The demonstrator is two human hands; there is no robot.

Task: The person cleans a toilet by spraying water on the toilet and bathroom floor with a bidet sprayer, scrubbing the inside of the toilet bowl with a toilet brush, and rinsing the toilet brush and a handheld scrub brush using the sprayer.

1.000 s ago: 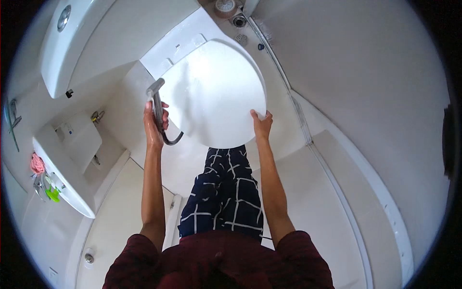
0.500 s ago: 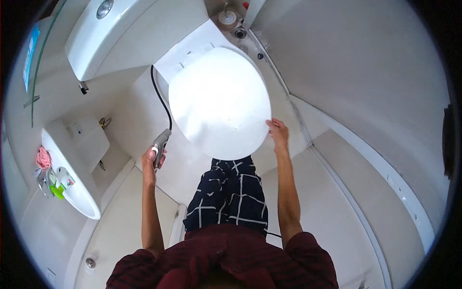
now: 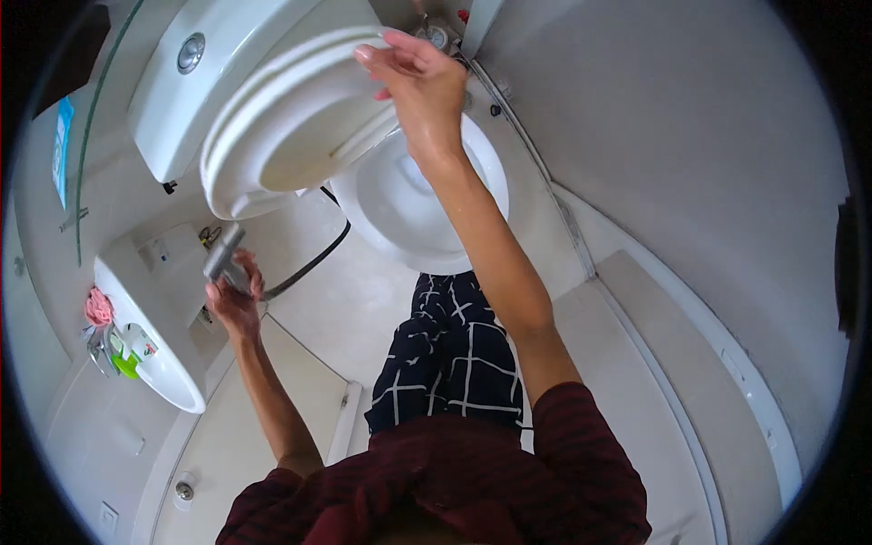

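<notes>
Toilet bowl (image 3: 400,204) before the cistern (image 3: 177,100) (seat (image 3: 234,150) between them), washbasin (image 3: 154,313) to the bowl's left

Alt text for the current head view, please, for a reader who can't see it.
A person's right hand is at the edge of a tilted-up, white, rounded toilet seat and lid; the white, oval toilet bowl is uncovered. The left hand holds a grey handheld sprayer with a black hose.

Our right hand (image 3: 422,86) hides part of the raised white oval plastic seat (image 3: 263,118); we see the grey pistol-shaped sprayer (image 3: 224,252) blurred.
</notes>
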